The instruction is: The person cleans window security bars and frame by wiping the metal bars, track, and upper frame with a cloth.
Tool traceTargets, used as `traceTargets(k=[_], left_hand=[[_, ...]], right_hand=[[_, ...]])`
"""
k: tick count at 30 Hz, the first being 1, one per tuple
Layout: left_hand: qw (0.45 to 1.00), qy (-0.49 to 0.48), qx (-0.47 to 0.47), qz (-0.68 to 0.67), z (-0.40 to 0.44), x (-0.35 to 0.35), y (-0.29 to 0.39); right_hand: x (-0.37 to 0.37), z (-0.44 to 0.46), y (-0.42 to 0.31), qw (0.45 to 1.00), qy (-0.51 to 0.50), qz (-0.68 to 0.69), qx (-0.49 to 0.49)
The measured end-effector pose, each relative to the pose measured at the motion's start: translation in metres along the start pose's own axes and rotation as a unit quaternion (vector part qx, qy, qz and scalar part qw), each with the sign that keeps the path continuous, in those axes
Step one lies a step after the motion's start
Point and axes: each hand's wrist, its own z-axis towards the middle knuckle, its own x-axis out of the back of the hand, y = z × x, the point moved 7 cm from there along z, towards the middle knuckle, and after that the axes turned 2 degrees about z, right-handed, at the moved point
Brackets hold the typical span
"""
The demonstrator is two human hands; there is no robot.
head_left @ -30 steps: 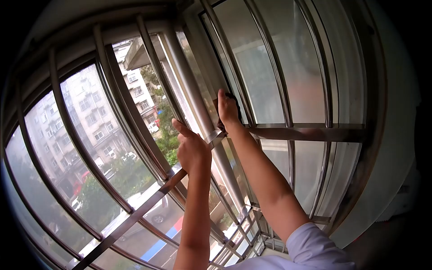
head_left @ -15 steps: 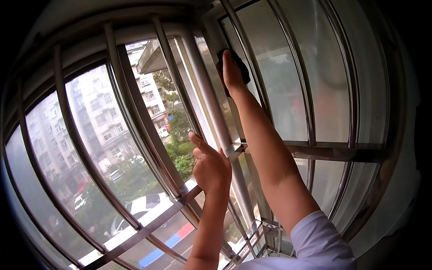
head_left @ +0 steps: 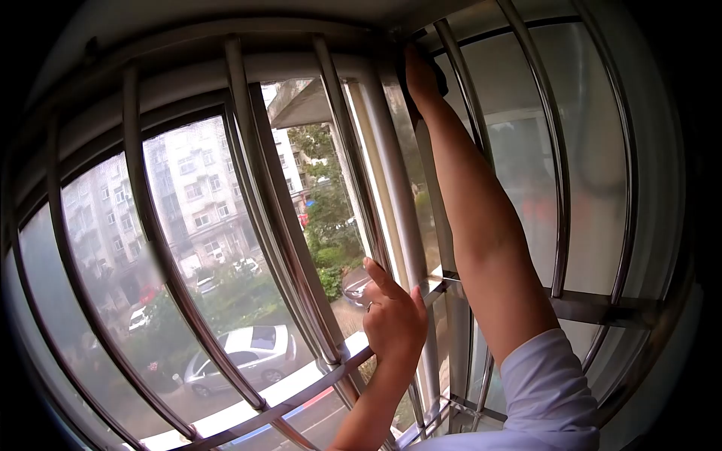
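My right hand [head_left: 425, 77] is raised to the top corner of the barred window, closed on a dark cloth [head_left: 442, 75] that lies against the frame beside the right-hand panes. My left hand [head_left: 395, 319] is lower down, near the horizontal metal rail [head_left: 331, 376], at a vertical bar [head_left: 353, 158]. Its index finger points up and its thumb is apart; the other fingers are curled, and whether they grip the bar is hidden. A ring shows on one finger.
Metal bars [head_left: 560, 188] run in front of the frosted panes [head_left: 519, 150] on the right. More bars cross the left window. Outside stand a silver car [head_left: 244, 357], trees and a pale building [head_left: 203, 180].
My right hand has moved up along the frame with the dark cloth. The view has shifted, so my left hand appears lower and further right, still beside the bar.
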Motion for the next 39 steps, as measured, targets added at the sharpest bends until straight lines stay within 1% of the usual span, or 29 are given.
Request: traceTargets(k=[2,3,4,5,7,8,9,11,12,14,15,17,18,19,20,21,23,25,27,30,31,33,35,36,37,39], left_hand=[[1.0,-0.001,-0.003,-0.004,-0.003,0.0,0.001],[1.0,0.001,-0.003,0.002,-0.002,0.0,0.001],[1.0,0.001,-0.003,0.01,-0.002,0.0,0.001],[1.0,0.0,-0.004,0.009,-0.003,0.0,0.001],[1.0,-0.003,-0.005,-0.004,-0.003,0.0,0.001],[1.0,-0.018,-0.002,-0.022,-0.004,0.0,0.0],[0.999,-0.02,-0.004,-0.026,-0.003,0.001,0.0],[0.999,-0.011,-0.023,-0.041,-0.005,0.001,-0.002],[0.998,-0.03,-0.02,-0.048,-0.005,-0.002,-0.003],[0.997,-0.038,-0.025,-0.059,-0.005,-0.002,-0.004],[0.996,-0.044,-0.029,-0.066,-0.005,-0.002,-0.005],[0.996,-0.051,-0.031,-0.073,-0.006,-0.004,-0.007],[0.995,-0.048,-0.036,-0.078,-0.006,-0.002,-0.007],[0.995,-0.044,-0.041,-0.085,-0.006,-0.001,-0.007],[0.995,-0.039,-0.045,-0.086,-0.006,-0.001,-0.007],[0.994,-0.041,-0.046,-0.088,-0.007,-0.001,-0.007],[0.994,-0.031,-0.052,-0.086,-0.008,0.003,-0.006],[0.994,-0.051,-0.047,-0.084,-0.007,0.005,-0.004],[0.995,-0.058,-0.037,-0.075,-0.008,0.006,-0.005],[0.996,-0.052,-0.036,-0.069,-0.008,0.005,-0.003],[0.996,-0.041,-0.033,-0.066,-0.008,0.006,-0.004],[0.996,-0.038,-0.041,-0.063,-0.008,0.005,-0.005],[0.996,-0.03,-0.05,-0.065,-0.007,0.003,-0.006],[0.996,-0.027,-0.052,-0.064,-0.008,0.006,-0.005],[0.996,-0.029,-0.053,-0.065,-0.008,0.006,-0.005],[0.995,-0.024,-0.057,-0.076,-0.008,0.006,-0.006]], right_hand=[[-0.002,-0.003,0.005,0.996,0.019,-0.073,0.049],[-0.001,0.001,-0.004,0.961,0.095,-0.174,0.191],[-0.002,-0.01,-0.021,0.892,0.168,-0.268,0.323],[0.0,-0.01,-0.017,0.891,0.168,-0.27,0.323],[-0.004,-0.025,-0.018,0.857,0.132,-0.35,0.354],[-0.003,-0.033,-0.015,0.867,0.119,-0.345,0.34],[0.001,-0.042,-0.014,0.906,0.083,-0.291,0.296],[-0.004,-0.06,0.006,0.873,0.074,-0.355,0.325],[-0.002,-0.068,0.017,0.888,0.059,-0.342,0.302],[0.006,-0.096,0.02,0.914,0.032,-0.311,0.259],[0.004,-0.107,0.027,0.905,0.019,-0.355,0.236],[0.012,-0.134,0.049,0.917,0.087,-0.258,0.29],[0.015,-0.149,0.044,0.916,0.088,-0.262,0.291],[0.024,-0.158,0.049,0.958,0.089,-0.186,0.2],[0.029,-0.169,0.056,0.985,0.088,-0.106,0.106],[0.03,-0.182,0.054,0.984,0.089,-0.11,0.106],[0.037,-0.207,0.054,0.981,0.125,-0.093,0.117],[0.041,-0.227,0.067,0.986,0.133,-0.08,0.054],[0.046,-0.247,0.067,0.984,0.148,-0.09,0.049],[0.051,-0.27,0.073,0.988,0.099,-0.114,-0.018],[0.051,-0.272,0.077,0.988,0.058,-0.14,-0.038],[0.055,-0.278,0.079,0.987,0.043,-0.141,-0.07],[0.061,-0.275,0.084,0.981,0.021,-0.154,-0.117],[0.069,-0.275,0.091,0.975,0.011,-0.154,-0.157],[0.074,-0.281,0.091,0.979,0.04,-0.046,-0.194],[0.076,-0.278,0.114,0.987,0.023,0.018,-0.157]])
